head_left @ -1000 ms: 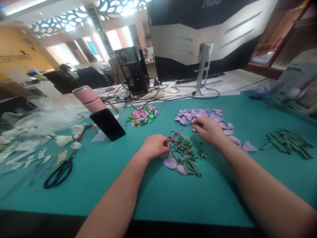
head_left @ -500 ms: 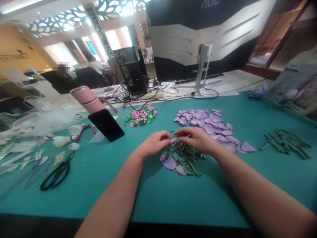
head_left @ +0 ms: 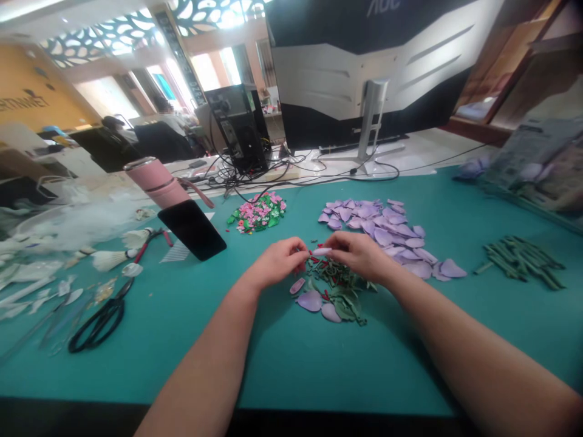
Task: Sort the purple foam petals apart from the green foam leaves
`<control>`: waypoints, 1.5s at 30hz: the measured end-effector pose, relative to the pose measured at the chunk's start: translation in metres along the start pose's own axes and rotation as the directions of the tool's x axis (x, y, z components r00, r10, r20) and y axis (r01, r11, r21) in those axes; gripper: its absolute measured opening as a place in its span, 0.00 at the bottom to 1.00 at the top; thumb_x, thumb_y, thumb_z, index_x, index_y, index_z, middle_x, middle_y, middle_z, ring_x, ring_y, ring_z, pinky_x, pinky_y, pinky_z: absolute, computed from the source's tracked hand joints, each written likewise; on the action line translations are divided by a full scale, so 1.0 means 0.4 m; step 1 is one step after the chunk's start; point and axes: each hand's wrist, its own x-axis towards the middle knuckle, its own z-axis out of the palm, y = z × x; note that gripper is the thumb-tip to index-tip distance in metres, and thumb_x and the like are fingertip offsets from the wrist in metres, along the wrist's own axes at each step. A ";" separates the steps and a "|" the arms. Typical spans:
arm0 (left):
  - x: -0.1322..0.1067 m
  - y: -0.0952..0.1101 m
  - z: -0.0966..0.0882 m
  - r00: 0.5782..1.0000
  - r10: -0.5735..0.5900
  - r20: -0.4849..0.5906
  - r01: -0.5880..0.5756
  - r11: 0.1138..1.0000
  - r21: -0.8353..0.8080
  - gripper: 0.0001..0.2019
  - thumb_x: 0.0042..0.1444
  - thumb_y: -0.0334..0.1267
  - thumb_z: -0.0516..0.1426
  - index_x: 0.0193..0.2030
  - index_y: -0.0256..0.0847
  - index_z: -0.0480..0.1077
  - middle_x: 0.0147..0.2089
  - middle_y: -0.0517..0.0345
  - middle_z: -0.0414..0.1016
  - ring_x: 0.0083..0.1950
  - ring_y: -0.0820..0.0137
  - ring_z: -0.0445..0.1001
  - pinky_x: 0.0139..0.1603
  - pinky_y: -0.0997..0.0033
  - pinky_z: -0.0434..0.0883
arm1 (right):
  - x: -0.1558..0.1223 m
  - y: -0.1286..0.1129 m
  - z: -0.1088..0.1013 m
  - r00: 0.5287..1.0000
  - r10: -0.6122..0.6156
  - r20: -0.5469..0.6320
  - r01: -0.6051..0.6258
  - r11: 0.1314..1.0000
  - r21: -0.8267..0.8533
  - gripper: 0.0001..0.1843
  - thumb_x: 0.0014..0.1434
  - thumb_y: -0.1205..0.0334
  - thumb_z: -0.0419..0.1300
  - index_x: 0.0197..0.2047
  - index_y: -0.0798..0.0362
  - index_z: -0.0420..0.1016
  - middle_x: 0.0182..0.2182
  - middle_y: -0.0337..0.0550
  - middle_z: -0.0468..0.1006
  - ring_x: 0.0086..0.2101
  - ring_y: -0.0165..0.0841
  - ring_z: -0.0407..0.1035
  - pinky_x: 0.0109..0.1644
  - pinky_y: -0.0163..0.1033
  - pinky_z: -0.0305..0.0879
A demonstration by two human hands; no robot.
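My right hand (head_left: 357, 254) pinches a small pale purple petal-like piece (head_left: 322, 251) by one end, its length lying sideways between the two hands. My left hand (head_left: 283, 261) is closed at the fingertips just left of that piece; a bit of red shows beside them, and what they hold, if anything, is hidden. Beneath both hands lies a heap of green leaf and stem pieces (head_left: 346, 297) mixed with small red parts (head_left: 325, 295). Loose purple petals (head_left: 310, 301) and a pinkish oval piece (head_left: 297, 286) rest at the heap's left edge.
Beyond my right hand spreads a pile of purple petals (head_left: 396, 230). Green stem pieces (head_left: 519, 261) lie at right, pink-and-green pieces (head_left: 259, 212) behind. A phone (head_left: 192, 229) leans on a pink bottle (head_left: 157, 182). Black scissors (head_left: 98, 325) and shuttlecocks (head_left: 109, 260) are left; a monitor (head_left: 373, 79) stands behind.
The purple piece was at my left fingertips and now sticks out from my right fingers. My hands have drawn slightly apart. The view has shifted a little.
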 end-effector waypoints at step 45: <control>0.002 0.013 0.037 0.985 0.152 -0.077 -0.139 0.979 0.150 0.08 0.58 0.41 0.58 0.40 0.42 0.74 0.34 0.62 0.76 0.35 0.71 0.71 0.36 0.72 0.64 | 0.014 0.028 -0.011 0.993 0.089 -0.078 -0.082 0.993 0.085 0.06 0.55 0.57 0.62 0.31 0.51 0.75 0.26 0.37 0.76 0.28 0.31 0.67 0.33 0.37 0.60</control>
